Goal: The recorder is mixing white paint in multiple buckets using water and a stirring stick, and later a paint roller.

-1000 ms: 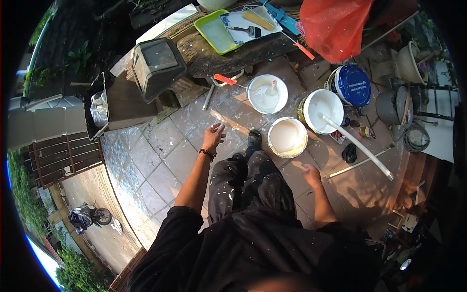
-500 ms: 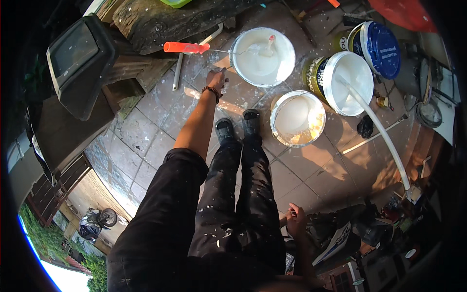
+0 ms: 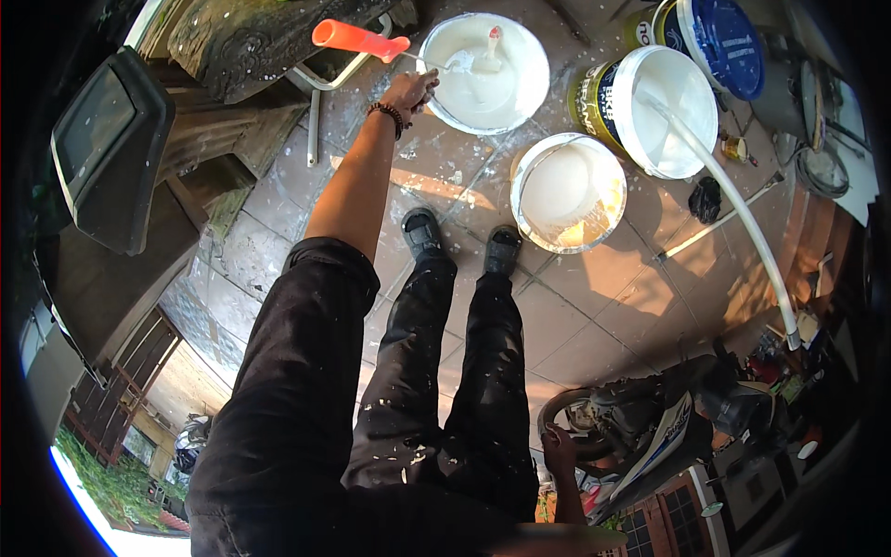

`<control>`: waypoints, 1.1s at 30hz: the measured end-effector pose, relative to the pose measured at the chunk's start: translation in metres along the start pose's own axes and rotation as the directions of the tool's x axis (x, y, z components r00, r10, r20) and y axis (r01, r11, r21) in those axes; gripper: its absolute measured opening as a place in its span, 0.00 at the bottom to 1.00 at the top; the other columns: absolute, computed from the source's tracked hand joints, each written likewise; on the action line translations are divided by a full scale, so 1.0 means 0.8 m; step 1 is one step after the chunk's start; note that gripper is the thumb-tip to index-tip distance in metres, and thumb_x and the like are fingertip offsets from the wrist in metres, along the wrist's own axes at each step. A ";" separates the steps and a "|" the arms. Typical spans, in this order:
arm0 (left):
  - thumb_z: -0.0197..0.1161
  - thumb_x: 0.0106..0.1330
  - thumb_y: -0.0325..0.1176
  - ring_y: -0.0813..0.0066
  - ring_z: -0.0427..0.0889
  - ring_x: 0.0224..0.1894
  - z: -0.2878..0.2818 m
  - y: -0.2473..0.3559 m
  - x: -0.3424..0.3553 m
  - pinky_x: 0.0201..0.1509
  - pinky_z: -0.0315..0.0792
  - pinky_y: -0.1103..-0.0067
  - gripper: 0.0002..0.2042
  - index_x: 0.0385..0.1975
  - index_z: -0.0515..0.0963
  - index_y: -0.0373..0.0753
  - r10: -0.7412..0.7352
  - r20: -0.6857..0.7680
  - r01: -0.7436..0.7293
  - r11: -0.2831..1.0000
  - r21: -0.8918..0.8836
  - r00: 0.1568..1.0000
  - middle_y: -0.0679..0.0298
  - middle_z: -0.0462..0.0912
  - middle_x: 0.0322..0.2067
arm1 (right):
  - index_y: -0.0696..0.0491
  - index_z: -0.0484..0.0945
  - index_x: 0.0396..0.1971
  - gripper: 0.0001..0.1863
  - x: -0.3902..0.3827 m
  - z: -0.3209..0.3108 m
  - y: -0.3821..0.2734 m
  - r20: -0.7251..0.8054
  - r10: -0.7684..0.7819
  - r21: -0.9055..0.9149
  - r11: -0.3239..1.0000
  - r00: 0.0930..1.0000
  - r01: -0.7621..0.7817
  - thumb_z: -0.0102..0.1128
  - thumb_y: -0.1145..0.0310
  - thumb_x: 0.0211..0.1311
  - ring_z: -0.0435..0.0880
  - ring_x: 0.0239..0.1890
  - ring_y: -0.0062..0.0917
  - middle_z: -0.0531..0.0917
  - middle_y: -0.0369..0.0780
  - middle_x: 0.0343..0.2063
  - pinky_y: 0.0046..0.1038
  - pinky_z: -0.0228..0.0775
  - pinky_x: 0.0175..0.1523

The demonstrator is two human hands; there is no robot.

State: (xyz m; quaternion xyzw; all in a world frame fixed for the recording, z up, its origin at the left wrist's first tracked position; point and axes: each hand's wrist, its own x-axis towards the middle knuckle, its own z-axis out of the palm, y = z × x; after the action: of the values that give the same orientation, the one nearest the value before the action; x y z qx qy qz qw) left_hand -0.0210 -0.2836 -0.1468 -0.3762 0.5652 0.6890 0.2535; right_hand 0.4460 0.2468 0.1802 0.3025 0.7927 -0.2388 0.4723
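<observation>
My left hand [image 3: 408,94], with a beaded bracelet at its wrist, reaches to the near left rim of a white bucket [image 3: 428,100]. Its fingers are loosely bent and hold nothing I can see; whether they touch the rim I cannot tell. Beyond them a paint roller with an orange handle [image 3: 360,40] lies across that rim, its wire leading into the bucket. A brush [image 3: 487,61] rests in the white paint inside. At my right side hangs my right hand [image 3: 560,453], in shadow, fingers loosely bent with nothing visible in them.
Another paint-streaked bucket [image 3: 620,209] stands right of my feet. Behind it a larger bucket [image 3: 710,121] holds a long pale pole [image 3: 750,223]. A blue-lidded pail [image 3: 729,51] is at the far right. A wooden structure [image 3: 200,121] stands left, a motorbike [image 3: 631,418] lower right.
My left hand has moved forward to the bucket's rim. My feet have stepped apart, and the view has shifted. My right hand still hangs at my side.
</observation>
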 end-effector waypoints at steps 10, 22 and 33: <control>0.53 0.75 0.45 0.82 0.58 0.16 0.076 0.048 -0.072 0.19 0.52 0.78 0.18 0.25 0.73 0.40 0.115 -0.031 -0.103 0.962 0.253 0.993 0.73 0.67 0.17 | 0.56 0.79 0.52 0.17 0.074 -0.062 0.002 -0.051 -0.240 -0.158 0.960 0.970 0.229 0.58 0.70 0.65 0.84 0.38 0.26 0.85 0.44 0.40 0.28 0.75 0.44; 0.51 0.73 0.40 0.80 0.61 0.18 0.053 -0.083 -0.169 0.20 0.55 0.79 0.16 0.24 0.73 0.39 0.020 -0.121 0.014 0.961 0.276 0.992 0.71 0.67 0.17 | 0.52 0.78 0.52 0.17 0.265 -0.137 -0.112 0.015 -0.609 -0.286 0.758 0.793 0.587 0.59 0.75 0.62 0.82 0.35 0.30 0.81 0.42 0.38 0.29 0.75 0.40; 0.53 0.75 0.38 0.87 0.59 0.19 0.036 -0.191 -0.278 0.22 0.56 0.85 0.12 0.38 0.77 0.35 0.101 -0.083 -0.121 0.950 -0.289 0.991 0.67 0.85 0.33 | 0.55 0.79 0.35 0.09 0.478 -0.007 -0.529 0.002 -0.994 -0.505 0.097 0.113 0.858 0.61 0.64 0.63 0.73 0.20 0.29 0.77 0.39 0.21 0.33 0.69 0.32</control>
State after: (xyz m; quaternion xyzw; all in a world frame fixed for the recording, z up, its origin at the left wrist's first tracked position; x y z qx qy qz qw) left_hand 0.2215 -0.2029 -0.0558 -0.4002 0.4852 0.7654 0.1364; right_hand 0.0026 0.0503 -0.1196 -0.3429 0.8938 -0.2680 0.1081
